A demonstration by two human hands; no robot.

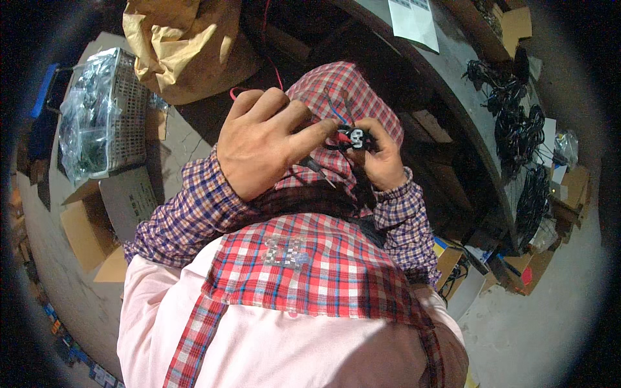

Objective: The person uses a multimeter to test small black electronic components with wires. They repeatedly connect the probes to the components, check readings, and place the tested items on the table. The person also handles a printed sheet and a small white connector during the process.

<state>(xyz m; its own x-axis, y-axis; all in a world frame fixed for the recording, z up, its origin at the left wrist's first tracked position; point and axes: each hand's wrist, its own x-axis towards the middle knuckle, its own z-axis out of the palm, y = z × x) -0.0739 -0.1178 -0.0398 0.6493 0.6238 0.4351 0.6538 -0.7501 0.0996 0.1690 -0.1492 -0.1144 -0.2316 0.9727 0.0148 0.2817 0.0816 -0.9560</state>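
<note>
Right in front of the chest, above a lap covered in red plaid cloth (378,97), two bare hands meet around a small black connector (357,139) with a pale face; the right hand (387,158) has it pinched between thumb and bent fingers, the pale face turned up toward the head; a red piece (343,137) sits just at its left side, and a thin blue wire (336,111) rises from there toward the far side.

The left hand (265,142) comes in from the left, its back turned up, the knuckles bent and one finger reaching right to the edge of the connector; whether those fingers are grasping anything I cannot tell, for the palm side is hidden; a slim tool with a dark handle (312,164) shows just under that hand, its metal shank slanting toward the near right.

Farther left stands a white lattice basket (132,97) with clear plastic bags (84,136) in it, an open cardboard box (87,223) nearer; a crumpled brown paper bag (174,45) is on the far left; on the right runs a grey table (453,97), bearing bundles of black cables (517,129) and, at its far end, a white sheet (414,26).
</note>
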